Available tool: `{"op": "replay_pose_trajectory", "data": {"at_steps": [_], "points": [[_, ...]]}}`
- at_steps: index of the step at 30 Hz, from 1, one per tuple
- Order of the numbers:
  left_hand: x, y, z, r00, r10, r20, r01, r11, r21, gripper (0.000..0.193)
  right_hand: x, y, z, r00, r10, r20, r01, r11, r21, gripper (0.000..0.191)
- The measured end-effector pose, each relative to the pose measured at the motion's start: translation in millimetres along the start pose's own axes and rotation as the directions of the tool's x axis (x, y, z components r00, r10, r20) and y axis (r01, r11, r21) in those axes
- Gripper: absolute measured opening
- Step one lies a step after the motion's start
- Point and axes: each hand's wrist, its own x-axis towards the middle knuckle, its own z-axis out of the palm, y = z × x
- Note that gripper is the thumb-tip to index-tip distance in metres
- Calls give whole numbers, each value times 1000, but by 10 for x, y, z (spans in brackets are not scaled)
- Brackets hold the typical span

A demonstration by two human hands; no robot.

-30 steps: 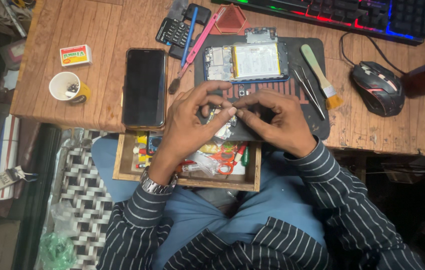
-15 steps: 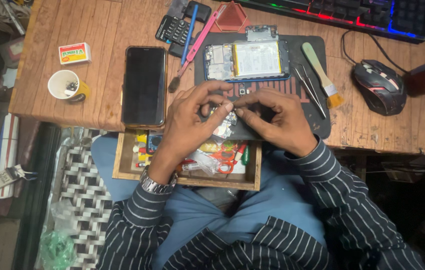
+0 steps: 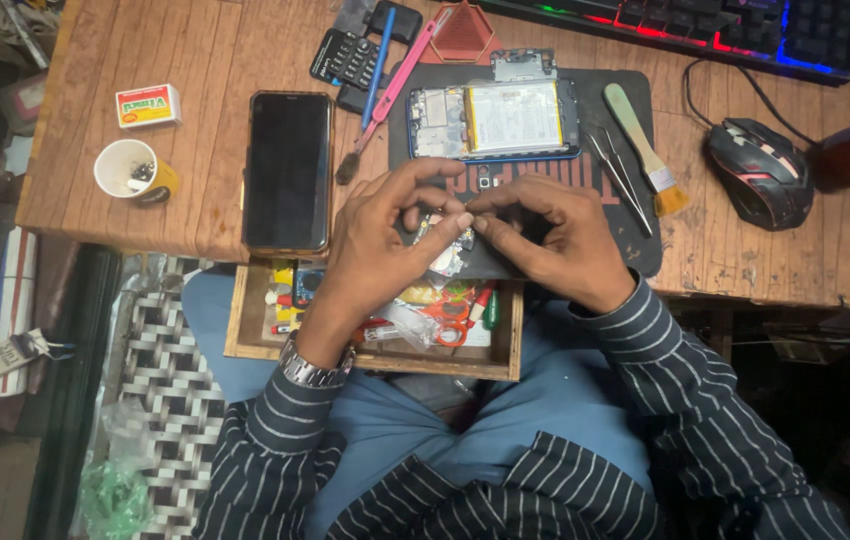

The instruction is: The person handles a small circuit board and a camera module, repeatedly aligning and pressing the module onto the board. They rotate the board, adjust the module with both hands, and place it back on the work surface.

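Left hand [image 3: 377, 238] and right hand [image 3: 553, 235] pinching a small dark metallic part [image 3: 442, 228] between fingertips over black rubber mat [image 3: 635, 240], scratched wooden bench [image 3: 205, 190], opened blue phone with exposed battery [image 3: 493, 120] just beyond, steel tweezers [image 3: 617, 180], glossy black phone [image 3: 288, 170] left, cluttered open wooden drawer [image 3: 245, 320] below.

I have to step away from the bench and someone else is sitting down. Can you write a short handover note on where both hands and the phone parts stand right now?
Left hand: fingers pinched on a small part over the dark work mat.
Right hand: fingers meet the left's at the same part; too small to tell what it is.
Opened phone: back off, on the mat above the hands. Tweezers and brush lie to its right.
Intact phone: screen up, left of the mat.
Drawer: pulled open under the hands.
Done: phone opened. Left: small part not yet set down; phone not closed.
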Motion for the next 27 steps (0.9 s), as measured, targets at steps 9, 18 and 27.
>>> {"op": "replay_pose_trajectory", "data": {"at_steps": [9, 18, 27], "points": [[-7, -31, 12, 1000, -14, 8, 14, 1000, -10, 36, -3, 17, 6, 1000, -5, -5, 5, 1000, -3, 17], [-9, -43, 12, 1000, -14, 14, 14, 1000, 9, 36, 0, 7, -2, 1000, -8, 7, 7, 1000, 17, 18], [-10, -25, -10, 999, -38, 23, 38, 999, 4, 31, 1, -1, -2, 1000, -24, -9, 24, 1000, 15, 17]]}}
